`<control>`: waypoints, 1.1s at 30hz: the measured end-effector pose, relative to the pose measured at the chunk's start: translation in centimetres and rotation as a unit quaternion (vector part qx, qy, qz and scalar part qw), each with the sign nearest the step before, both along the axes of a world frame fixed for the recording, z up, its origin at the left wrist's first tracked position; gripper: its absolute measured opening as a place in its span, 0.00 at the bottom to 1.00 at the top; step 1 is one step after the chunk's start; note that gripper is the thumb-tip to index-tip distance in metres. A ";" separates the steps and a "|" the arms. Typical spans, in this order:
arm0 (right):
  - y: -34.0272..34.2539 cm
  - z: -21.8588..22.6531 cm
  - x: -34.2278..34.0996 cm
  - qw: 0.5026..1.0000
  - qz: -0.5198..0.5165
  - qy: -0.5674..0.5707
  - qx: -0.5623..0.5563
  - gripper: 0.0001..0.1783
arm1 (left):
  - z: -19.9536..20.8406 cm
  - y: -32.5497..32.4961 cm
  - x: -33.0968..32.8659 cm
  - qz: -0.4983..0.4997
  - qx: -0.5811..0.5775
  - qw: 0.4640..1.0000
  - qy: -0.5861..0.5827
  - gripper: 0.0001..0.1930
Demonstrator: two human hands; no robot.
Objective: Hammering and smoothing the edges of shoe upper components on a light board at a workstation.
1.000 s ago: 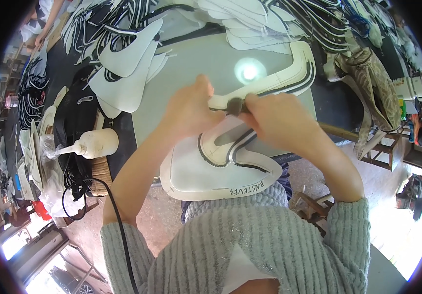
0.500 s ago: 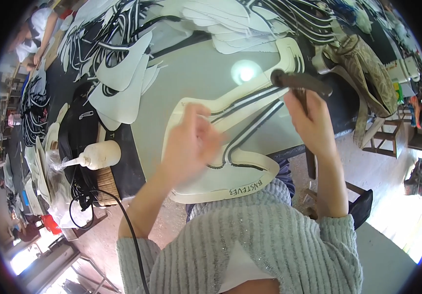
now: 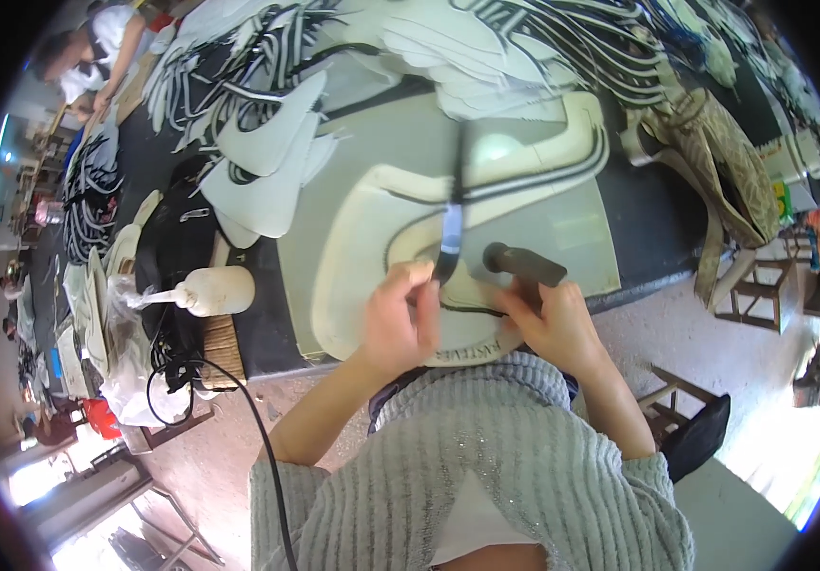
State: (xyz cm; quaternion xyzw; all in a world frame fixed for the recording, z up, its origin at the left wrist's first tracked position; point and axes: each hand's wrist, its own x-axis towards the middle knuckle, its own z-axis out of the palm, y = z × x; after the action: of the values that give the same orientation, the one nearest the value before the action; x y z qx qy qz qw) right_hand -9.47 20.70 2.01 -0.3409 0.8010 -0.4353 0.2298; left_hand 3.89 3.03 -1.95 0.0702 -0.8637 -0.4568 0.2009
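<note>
In front of me lies a cream template board [image 3: 343,285] with a curved outline and dark lines along its grooves. My left hand [image 3: 399,319] is closed at its near middle, pinching the end of a narrow black-and-white strip [image 3: 452,228]. That strip rises away from me over the board, and its far part is smeared by motion. To the right, my right hand [image 3: 557,328] is wrapped round a hammer whose dark head [image 3: 524,264] points left above the board. Most of the hammer's handle is hidden by the hand. Another black-and-white strip [image 3: 543,181] runs along the board's far right arm.
White cut pieces [image 3: 263,195] and bundles of striped strips [image 3: 229,86] cover the far table. At left are a white squeeze bottle [image 3: 220,291] and a black cable [image 3: 239,381]. A patterned bag [image 3: 714,171] lies at right, beyond a stool [image 3: 762,290]. Another person [image 3: 110,48] works far left.
My left hand has closed on a strip and lifted it from the board. My right hand has brought the hammer nearer to me and to the left. The view has shifted slightly.
</note>
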 end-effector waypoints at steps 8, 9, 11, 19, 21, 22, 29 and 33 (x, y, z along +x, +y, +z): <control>-0.7 -1.2 -0.5 0.999 -0.002 -0.030 0.027 0.09 | 12.2 -8.2 -2.0 0.343 -0.114 0.786 0.502 0.10; -0.5 -1.6 -0.9 0.999 -0.010 -0.026 0.029 0.09 | 14.3 -9.0 -2.7 0.336 -0.046 0.786 0.517 0.10; -0.6 -1.4 -0.9 0.999 -0.008 -0.012 0.044 0.10 | 17.0 -11.0 -3.8 0.406 -0.192 0.737 0.505 0.10; -0.2 -2.7 -0.5 1.000 -0.006 0.001 0.018 0.09 | 5.6 -22.7 -7.6 0.415 -0.169 0.883 0.136 0.31; -0.5 -2.0 -0.2 0.999 0.000 -0.026 0.025 0.08 | 1.4 -25.2 -6.8 0.408 -0.198 0.890 0.048 0.41; -0.7 -2.2 -0.4 1.000 -0.003 -0.022 0.020 0.08 | 0.3 -25.5 -6.5 0.401 -0.189 0.896 -0.005 0.45; -0.1 -2.8 -0.8 1.000 0.001 -0.014 0.003 0.07 | 1.9 -25.0 -6.9 0.269 -0.178 0.910 -0.262 0.59; -0.3 -2.8 -0.9 1.000 0.009 -0.015 0.005 0.08 | 1.0 -25.5 -7.6 0.277 -0.177 0.919 -0.219 0.54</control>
State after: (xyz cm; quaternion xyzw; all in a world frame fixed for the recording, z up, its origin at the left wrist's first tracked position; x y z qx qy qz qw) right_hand -10.34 20.39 -0.83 -0.3407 0.7960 -0.4347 0.2477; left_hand -3.72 -22.44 -0.99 0.3680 -0.8991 -0.1955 0.1339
